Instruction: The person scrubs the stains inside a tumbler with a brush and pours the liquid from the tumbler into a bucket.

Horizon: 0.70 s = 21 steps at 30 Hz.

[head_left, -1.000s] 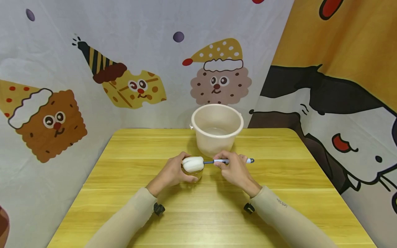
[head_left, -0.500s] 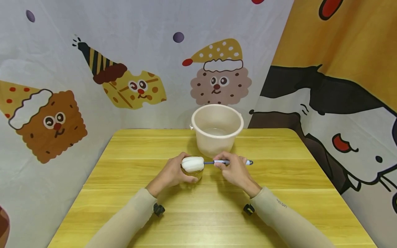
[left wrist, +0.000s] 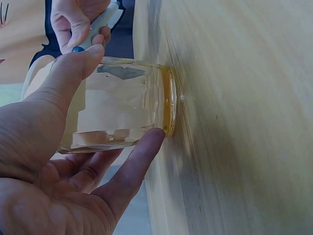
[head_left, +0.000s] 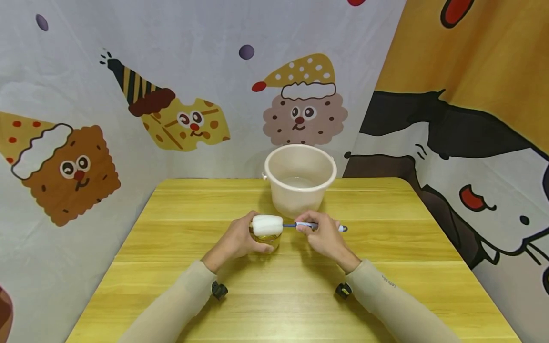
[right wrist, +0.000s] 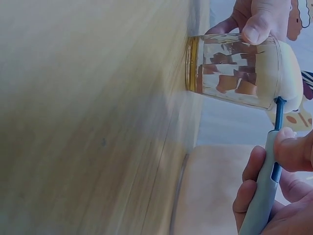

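An amber-tinted glass cup (left wrist: pixel 117 105) stands on the wooden table, base down. My left hand (head_left: pixel 238 238) grips it, thumb on one side and fingers around the other. Across the cup's mouth lies the white head of a sponge cup brush (head_left: pixel 268 225), partly below the rim in the right wrist view. A thin blue stem joins this sponge to a pale blue handle (right wrist: pixel 263 188). My right hand (head_left: pixel 321 236) holds that handle between thumb and fingers, to the right of the cup.
Behind both hands, near the table's back edge, stands a cream bucket (head_left: pixel 296 200) with what looks like a little water at the bottom. Cartoon-printed cloth (head_left: pixel 206 28) hangs behind and beside the wooden table (head_left: pixel 274 305).
The brush handle's free end has swung slightly toward me and left. On the cup's mouth the sponge has shifted and turned a little. The left hand keeps its place on the cup.
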### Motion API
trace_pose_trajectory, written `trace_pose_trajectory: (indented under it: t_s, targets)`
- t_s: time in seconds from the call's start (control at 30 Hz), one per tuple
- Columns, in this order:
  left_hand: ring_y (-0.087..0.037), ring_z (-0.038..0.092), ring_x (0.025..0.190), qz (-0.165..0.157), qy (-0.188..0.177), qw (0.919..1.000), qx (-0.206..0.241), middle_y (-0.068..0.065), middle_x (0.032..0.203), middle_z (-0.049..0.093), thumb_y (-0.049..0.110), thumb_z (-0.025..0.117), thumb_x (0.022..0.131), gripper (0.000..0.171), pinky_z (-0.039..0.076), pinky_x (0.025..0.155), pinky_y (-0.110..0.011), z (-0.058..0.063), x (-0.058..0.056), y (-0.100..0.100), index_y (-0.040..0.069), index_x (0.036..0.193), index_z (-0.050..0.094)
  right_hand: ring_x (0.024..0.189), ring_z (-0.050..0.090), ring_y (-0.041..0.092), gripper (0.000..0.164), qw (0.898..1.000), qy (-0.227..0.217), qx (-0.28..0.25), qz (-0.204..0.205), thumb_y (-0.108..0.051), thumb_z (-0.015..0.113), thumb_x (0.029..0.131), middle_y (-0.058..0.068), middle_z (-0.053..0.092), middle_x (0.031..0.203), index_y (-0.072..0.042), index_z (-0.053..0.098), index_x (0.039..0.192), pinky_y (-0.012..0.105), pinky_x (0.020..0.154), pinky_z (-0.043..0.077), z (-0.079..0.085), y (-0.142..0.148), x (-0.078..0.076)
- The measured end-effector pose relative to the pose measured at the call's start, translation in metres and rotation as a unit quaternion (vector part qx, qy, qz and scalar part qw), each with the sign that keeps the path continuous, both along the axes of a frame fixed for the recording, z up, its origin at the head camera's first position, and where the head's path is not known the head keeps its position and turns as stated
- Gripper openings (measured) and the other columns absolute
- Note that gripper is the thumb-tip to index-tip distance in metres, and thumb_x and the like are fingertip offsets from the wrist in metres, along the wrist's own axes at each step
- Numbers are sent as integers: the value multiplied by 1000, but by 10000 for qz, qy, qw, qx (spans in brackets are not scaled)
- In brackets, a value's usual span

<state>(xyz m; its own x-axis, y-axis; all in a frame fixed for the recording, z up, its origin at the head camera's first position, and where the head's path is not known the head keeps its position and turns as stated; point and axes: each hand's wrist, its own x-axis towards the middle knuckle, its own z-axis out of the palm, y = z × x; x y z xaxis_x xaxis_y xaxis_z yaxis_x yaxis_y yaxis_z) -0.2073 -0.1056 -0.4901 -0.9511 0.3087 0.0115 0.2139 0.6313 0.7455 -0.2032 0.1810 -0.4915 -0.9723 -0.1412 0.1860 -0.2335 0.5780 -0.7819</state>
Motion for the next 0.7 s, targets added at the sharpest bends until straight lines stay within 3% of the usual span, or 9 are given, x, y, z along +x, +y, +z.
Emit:
trace_pose_trajectory:
  t_s: [0.23,0.4,0.53,0.7]
  targets:
    - [-25,81,112,-23,-42,10000,56,-11,128,82,34,115,74,91,69,101,-48,-2,0,0,8,146,66,86,66,14,5,9997,2,-241,23,-17,87,105,0,88,100,-18,87,110,43,99,32,-1,2,-2]
    - [-26,81,112,-23,-38,10000,75,-13,131,82,35,115,73,96,69,102,-50,-3,-1,0,8,150,64,81,64,13,4,9988,-47,-476,52,-14,84,108,12,87,100,-13,86,110,29,82,46,3,4,-3]
    - [-27,81,113,-9,-124,9998,123,-15,135,81,34,115,74,97,69,103,-49,-3,-1,0,9,152,63,81,63,15,4,9980,-154,-612,55,-11,83,108,20,86,105,-12,85,110,25,76,48,6,5,-2]
    - [-29,81,115,-23,-118,9998,146,-17,137,81,34,115,74,94,69,102,-50,0,0,-1,9,149,64,81,62,16,4,9983,-205,-544,22,-12,82,109,19,86,105,-13,85,112,27,76,48,12,7,2]
